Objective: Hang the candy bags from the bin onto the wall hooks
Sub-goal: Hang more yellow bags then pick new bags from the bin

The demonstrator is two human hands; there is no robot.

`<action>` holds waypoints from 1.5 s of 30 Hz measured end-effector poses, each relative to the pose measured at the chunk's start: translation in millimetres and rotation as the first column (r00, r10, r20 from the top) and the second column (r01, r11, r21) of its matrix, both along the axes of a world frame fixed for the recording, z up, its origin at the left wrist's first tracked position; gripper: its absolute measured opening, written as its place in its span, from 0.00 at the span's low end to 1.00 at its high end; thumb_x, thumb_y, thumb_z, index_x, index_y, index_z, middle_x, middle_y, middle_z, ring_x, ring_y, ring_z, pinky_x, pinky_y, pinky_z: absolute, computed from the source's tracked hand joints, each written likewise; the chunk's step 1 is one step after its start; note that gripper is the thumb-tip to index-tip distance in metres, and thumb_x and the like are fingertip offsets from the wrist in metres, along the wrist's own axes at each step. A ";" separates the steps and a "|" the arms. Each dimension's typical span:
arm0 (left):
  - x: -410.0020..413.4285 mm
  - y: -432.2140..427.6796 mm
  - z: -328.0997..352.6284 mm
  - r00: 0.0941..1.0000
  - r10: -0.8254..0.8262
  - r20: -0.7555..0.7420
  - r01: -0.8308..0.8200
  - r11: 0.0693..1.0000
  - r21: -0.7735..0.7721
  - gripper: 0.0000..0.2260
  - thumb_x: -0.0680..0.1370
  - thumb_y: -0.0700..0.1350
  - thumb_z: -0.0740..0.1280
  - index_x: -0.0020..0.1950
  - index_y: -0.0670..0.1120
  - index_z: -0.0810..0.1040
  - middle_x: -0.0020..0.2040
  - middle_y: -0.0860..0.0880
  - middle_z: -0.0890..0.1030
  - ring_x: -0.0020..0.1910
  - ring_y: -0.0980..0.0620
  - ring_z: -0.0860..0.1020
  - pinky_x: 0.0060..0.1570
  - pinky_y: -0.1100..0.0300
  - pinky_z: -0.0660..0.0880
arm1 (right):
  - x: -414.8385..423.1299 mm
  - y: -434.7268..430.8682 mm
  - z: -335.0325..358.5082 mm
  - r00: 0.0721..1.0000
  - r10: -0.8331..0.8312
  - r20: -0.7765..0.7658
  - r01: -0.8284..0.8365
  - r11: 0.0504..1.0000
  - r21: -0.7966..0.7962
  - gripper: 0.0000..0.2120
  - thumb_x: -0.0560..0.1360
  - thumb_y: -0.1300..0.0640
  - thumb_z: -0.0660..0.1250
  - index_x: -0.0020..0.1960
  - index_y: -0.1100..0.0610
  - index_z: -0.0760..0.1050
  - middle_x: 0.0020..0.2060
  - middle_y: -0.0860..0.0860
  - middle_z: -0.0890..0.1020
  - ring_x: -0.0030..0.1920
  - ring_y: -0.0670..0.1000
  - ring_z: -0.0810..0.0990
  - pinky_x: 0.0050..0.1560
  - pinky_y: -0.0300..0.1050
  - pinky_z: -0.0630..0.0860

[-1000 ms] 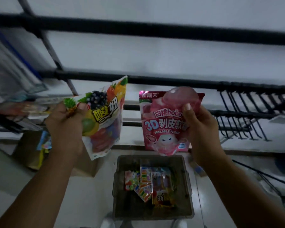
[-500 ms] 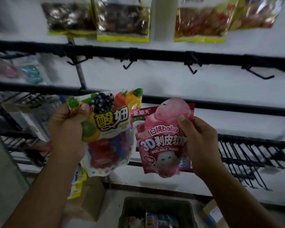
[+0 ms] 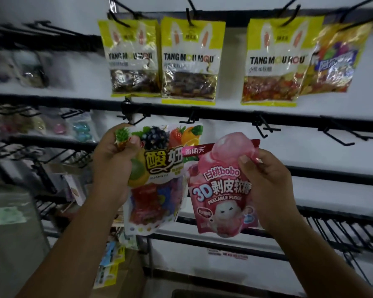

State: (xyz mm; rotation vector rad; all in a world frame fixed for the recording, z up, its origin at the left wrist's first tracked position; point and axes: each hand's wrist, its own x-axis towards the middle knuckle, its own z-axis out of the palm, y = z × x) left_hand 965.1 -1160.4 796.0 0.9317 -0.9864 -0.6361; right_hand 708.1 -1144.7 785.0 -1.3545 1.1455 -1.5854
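Fruit candy bag (image 3: 159, 173) is gripped by the left hand (image 3: 114, 168) at its top-left corner. Fingers are curled round the back and the thumb is pressed on the front print. Bag is held roughly upright, slightly tilted.

Pink peach bag (image 3: 220, 190) is pinched by the right hand (image 3: 269, 188) along its right edge, with the thumb on the front near the top corner and the fingers wrapped behind.

The two bags are held side by side in front of the rack, the pink bag's left edge overlapping the fruit bag's right edge. Both are raised just below the middle rail (image 3: 224, 114), from which black hooks (image 3: 188, 120) project. The nearest hook sits just above the fruit bag's top edge.

On the upper row, three yellow "TANG MOU MOU" bags (image 3: 188, 61) and one multicoloured bag (image 3: 334, 61) are hung on hooks.

Left part of the rack is blurred, so the small packets there cannot be identified. A brown carton (image 3: 127, 278) is seen low down between the forearms.
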 end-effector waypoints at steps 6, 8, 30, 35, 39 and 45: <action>18.0 -3.6 13.4 0.993 0.011 -0.118 -0.006 0.999 0.050 0.16 0.76 0.35 0.69 0.41 0.57 0.84 0.38 0.53 0.83 0.42 0.50 0.80 0.50 0.46 0.78 | 24.6 -4.0 3.4 0.992 -0.075 0.104 0.073 0.997 0.027 0.06 0.78 0.51 0.67 0.50 0.53 0.80 0.41 0.51 0.86 0.42 0.53 0.86 0.41 0.53 0.83; 26.7 -6.2 15.0 0.989 0.000 -0.151 0.010 0.998 0.059 0.15 0.75 0.33 0.70 0.40 0.54 0.84 0.33 0.53 0.82 0.35 0.52 0.79 0.42 0.52 0.77 | 34.6 -3.6 4.7 0.992 -0.089 0.085 0.087 0.996 0.025 0.07 0.77 0.51 0.67 0.50 0.53 0.80 0.40 0.51 0.86 0.40 0.52 0.86 0.39 0.50 0.83; 116.1 -64.0 -9.1 0.923 -0.211 -0.323 0.291 0.931 0.221 0.06 0.79 0.38 0.67 0.43 0.44 0.81 0.32 0.52 0.83 0.31 0.56 0.82 0.30 0.60 0.78 | 147.4 6.7 -3.7 0.978 -0.200 0.065 0.194 0.976 0.095 0.06 0.78 0.51 0.66 0.52 0.52 0.78 0.39 0.51 0.86 0.38 0.53 0.86 0.36 0.51 0.83; 118.4 -78.1 -6.6 0.908 -0.194 -0.372 0.290 0.931 0.222 0.05 0.79 0.39 0.67 0.44 0.46 0.81 0.32 0.53 0.83 0.32 0.56 0.82 0.30 0.61 0.78 | 151.4 -0.7 0.1 0.975 -0.216 0.047 0.211 0.974 0.081 0.08 0.78 0.51 0.67 0.53 0.54 0.79 0.38 0.49 0.86 0.38 0.51 0.86 0.34 0.47 0.82; 119.7 -90.4 -4.2 0.910 -0.183 -0.373 0.286 0.927 0.241 0.04 0.79 0.41 0.68 0.44 0.47 0.82 0.32 0.53 0.83 0.30 0.56 0.81 0.32 0.58 0.79 | 155.3 -7.7 2.4 0.974 -0.221 0.045 0.217 0.973 0.080 0.09 0.78 0.51 0.67 0.53 0.55 0.79 0.38 0.50 0.86 0.38 0.51 0.86 0.35 0.46 0.82; 116.7 -103.1 -5.2 0.906 -0.163 -0.391 0.278 0.925 0.259 0.06 0.78 0.40 0.69 0.43 0.47 0.82 0.32 0.52 0.84 0.31 0.55 0.82 0.33 0.56 0.81 | 158.8 -13.4 -0.2 0.971 -0.211 0.115 0.197 0.973 0.120 0.09 0.78 0.52 0.67 0.53 0.56 0.79 0.38 0.53 0.86 0.39 0.54 0.86 0.37 0.53 0.83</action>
